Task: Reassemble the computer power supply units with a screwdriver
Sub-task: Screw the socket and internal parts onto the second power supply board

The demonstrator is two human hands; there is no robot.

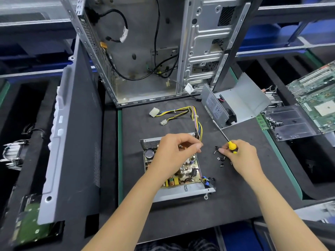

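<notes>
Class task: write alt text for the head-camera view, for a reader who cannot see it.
A person's left hand reaches over an opened power supply unit on a black mat, while the right hand holds a yellow-handled screwdriver above loose black screws. An empty computer case stands behind.

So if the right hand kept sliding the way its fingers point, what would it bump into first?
Most likely the loose black screws lying just left of the right hand; beyond them sits the open power supply. Depth is hard to judge.

Legible markings: none can be read with certainty.
The grey metal power supply cover carries a printed label too blurred to read; embossed characters on the clear plastic tray are indistinct.
</notes>
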